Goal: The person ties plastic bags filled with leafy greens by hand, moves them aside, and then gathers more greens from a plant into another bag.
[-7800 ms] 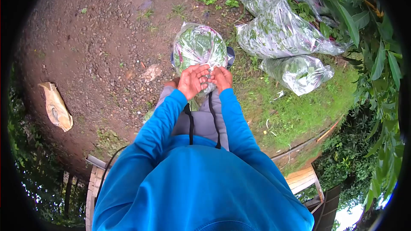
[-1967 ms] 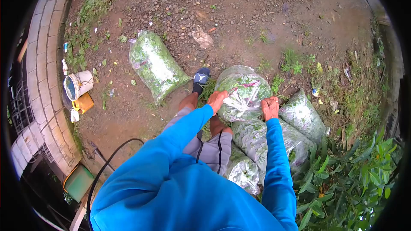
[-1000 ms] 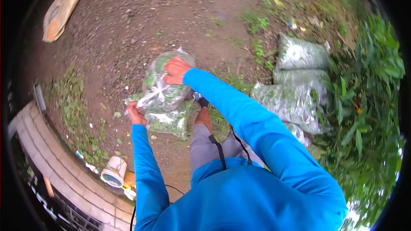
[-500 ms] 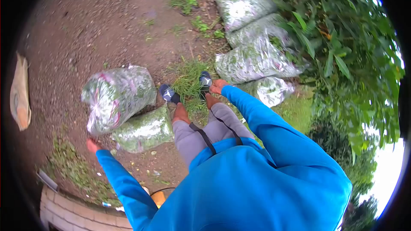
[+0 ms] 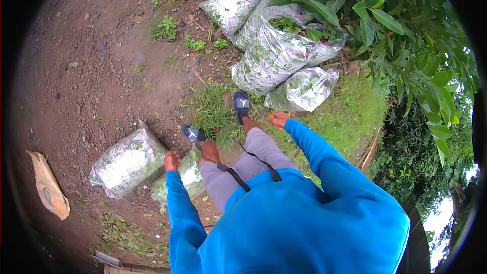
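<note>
My left hand [image 5: 172,161] hangs with fingers curled in and nothing showing in it, overlapping the edge of a clear plastic bag [image 5: 188,175] stuffed with leaves. A second, fuller bag [image 5: 129,162] lies beside that one, to the left. On the other side, my right hand [image 5: 278,120] is held loosely, fingers slightly bent and apart, with nothing in it. Closest to it is a tied bag of leaves [image 5: 304,89] on the grass. Behind that lies a larger leaf-filled bag [image 5: 271,58] with its mouth gaping and green leaves showing.
Another packed bag [image 5: 236,2] lies at the far end of the row. Leafy branches [image 5: 365,15] overhang the bags on the right. A flattened brown sack [image 5: 48,185] lies on the bare soil at left. A grass tuft [image 5: 210,109] grows by my sandals [image 5: 242,106].
The view has turned, and the bags stand elsewhere in it. My left hand has swung inward and forward; my right hand is farther from my foot. Both sandals have shifted slightly.
</note>
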Demonstrator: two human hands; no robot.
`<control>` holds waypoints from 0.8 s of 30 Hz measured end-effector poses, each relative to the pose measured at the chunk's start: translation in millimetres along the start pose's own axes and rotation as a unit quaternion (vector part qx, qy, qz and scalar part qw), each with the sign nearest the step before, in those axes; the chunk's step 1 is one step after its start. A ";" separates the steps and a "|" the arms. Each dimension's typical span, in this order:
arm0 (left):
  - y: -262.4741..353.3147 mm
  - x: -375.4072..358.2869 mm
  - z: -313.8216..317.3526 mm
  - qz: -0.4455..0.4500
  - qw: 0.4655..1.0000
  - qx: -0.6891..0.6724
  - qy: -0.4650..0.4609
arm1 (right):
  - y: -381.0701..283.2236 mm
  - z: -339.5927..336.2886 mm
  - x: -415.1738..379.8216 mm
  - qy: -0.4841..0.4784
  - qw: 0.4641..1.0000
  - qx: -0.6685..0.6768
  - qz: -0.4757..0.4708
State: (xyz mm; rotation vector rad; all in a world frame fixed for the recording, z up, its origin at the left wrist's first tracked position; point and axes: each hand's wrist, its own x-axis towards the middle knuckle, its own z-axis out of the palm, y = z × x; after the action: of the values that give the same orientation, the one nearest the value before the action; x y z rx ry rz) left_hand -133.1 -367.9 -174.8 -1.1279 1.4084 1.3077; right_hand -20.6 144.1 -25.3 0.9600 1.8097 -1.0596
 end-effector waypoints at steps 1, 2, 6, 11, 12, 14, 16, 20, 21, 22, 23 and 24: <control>8.7 -7.1 35.6 0.057 0.998 0.014 -0.026 | 4.0 -8.2 7.6 0.020 1.000 -0.003 -0.022; 18.2 -11.9 66.7 0.112 0.992 0.029 -0.053 | 9.1 -17.9 15.5 0.019 1.000 0.005 -0.024; 64.5 -14.5 191.4 0.194 0.966 0.150 -0.082 | 32.8 -88.1 39.5 0.051 0.989 0.123 -0.067; 122.1 -48.3 354.0 0.259 0.934 0.209 -0.130 | 58.6 -199.7 71.2 0.244 0.936 0.220 -0.125; 130.4 -55.4 387.4 0.276 0.929 0.210 -0.129 | 53.5 -224.2 72.7 0.292 0.910 0.256 -0.148; 144.4 -60.1 445.4 0.347 0.893 0.245 -0.148 | 68.9 -282.2 103.9 0.382 0.888 0.205 -0.154; 152.3 -82.4 505.7 0.531 0.777 0.336 -0.040 | 64.5 -339.3 115.5 0.440 0.870 0.128 -0.182; 183.6 -146.6 604.1 0.461 0.776 0.400 -0.157 | 53.2 -389.1 117.2 0.353 0.890 0.280 -0.072; 186.3 -145.2 622.9 0.460 0.779 0.395 -0.159 | 76.7 -396.4 141.2 0.307 0.908 0.283 -0.019; 188.6 -140.9 640.5 0.466 0.769 0.403 -0.169 | 78.5 -394.3 139.6 0.281 0.917 0.282 0.012; 191.6 -136.9 655.2 0.473 0.760 0.409 -0.179 | 75.6 -389.8 143.4 0.276 0.925 0.257 0.057; 193.0 -127.0 667.3 0.471 0.764 0.402 -0.179 | 73.2 -386.9 146.5 0.269 0.930 0.231 0.102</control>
State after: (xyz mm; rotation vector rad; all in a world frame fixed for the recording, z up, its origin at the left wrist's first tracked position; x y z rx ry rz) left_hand -282.6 310.9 -50.1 0.4906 1.9998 1.1867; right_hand -113.1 552.8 -55.7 1.8302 1.8504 -1.1917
